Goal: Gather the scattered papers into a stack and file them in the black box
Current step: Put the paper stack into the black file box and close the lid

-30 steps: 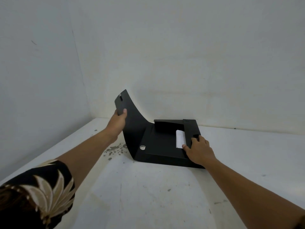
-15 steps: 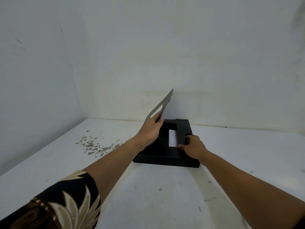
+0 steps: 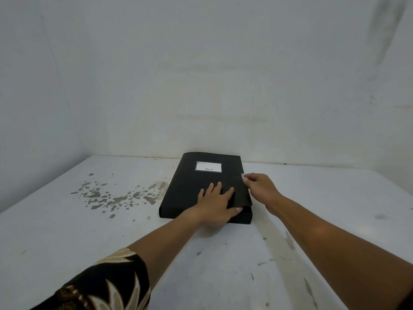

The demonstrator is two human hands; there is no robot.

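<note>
At the far left of the white table (image 3: 67,238), near its back-left corner, a patch of grey-brown stains (image 3: 107,196) speckles the surface and runs up to the left side of the box. In the bottom-left of the view your left forearm comes in from a black sleeve with a pale leaf print (image 3: 96,285).

Your left hand (image 3: 218,205) lies flat on the lid of the black file box (image 3: 194,186), palm down and fingers spread, over the lid's near-right part, with the thumb reaching toward the near-right corner. The box lies flat toward the back edge of the table, about midway along it, with its far end close to the wall (image 3: 223,74). The lid is down over the body; at the near-right corner its edge stands slightly proud of the base below. A white label (image 3: 209,167) sits on the lid near the far end; its print is too small to read. No papers show outside the box, and its contents are hidden under the lid.

Your right hand (image 3: 260,186) is at the right edge of the box, fingers curled, with thumb and forefinger pinched at the lid's edge, where a small grey tab (image 3: 242,176) shows. To the right of that the table carries only faint scuff marks (image 3: 380,217).
</note>
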